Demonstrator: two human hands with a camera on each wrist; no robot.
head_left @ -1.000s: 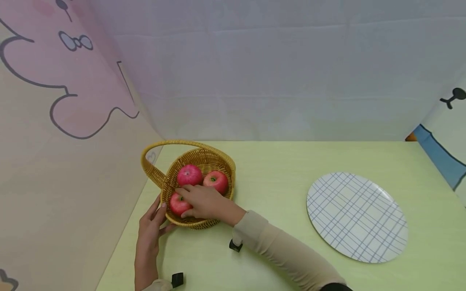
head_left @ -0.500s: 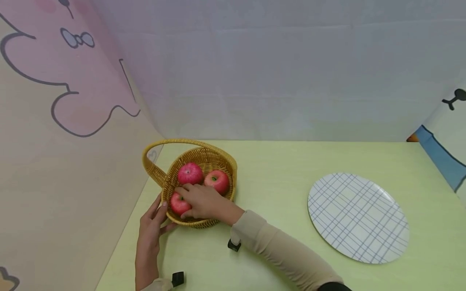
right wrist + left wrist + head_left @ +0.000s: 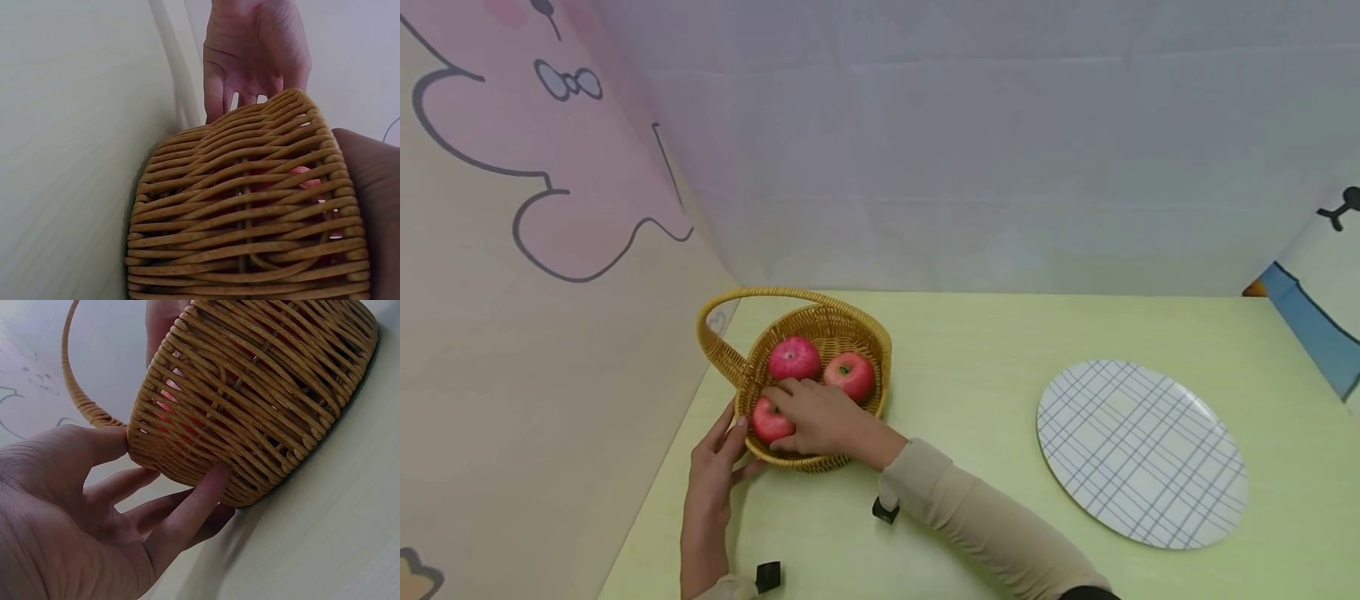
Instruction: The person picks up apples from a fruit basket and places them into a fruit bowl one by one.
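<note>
- The basket (image 3: 808, 321) stands on the left part of the pale green table (image 3: 955, 375), its mouth facing up and holding three apples.
- It is golden brown, woven of slim strands in rows, with a thick bound rim; gaps in the weave let bits of red show through in both wrist views.
- Its handle (image 3: 775, 292) is a tall, tightly wrapped arch, rising from the left and crossing over behind the apples.
- The front apple (image 3: 771, 421) is rosy red and glossy, with a small dark stem on top, partly covered by fingers.
- The back apple (image 3: 794, 358) is deeper pink, speckled, with a pale spot in the middle of its upturned face.
- The right apple (image 3: 850, 375) is lighter red, yellowish round the hollow, where a green stem bit sits.
- The right hand (image 3: 820, 417) reaches into the basket, fingers and thumb curled about the front apple, grasping it.
- The left hand (image 3: 711, 467) grips the near left side of the basket, thumb at the rim, other fingers against the outer weave and lower down.
- A white plate (image 3: 1142, 454) with crossing blue lines lies well apart, on the table's right.
</note>
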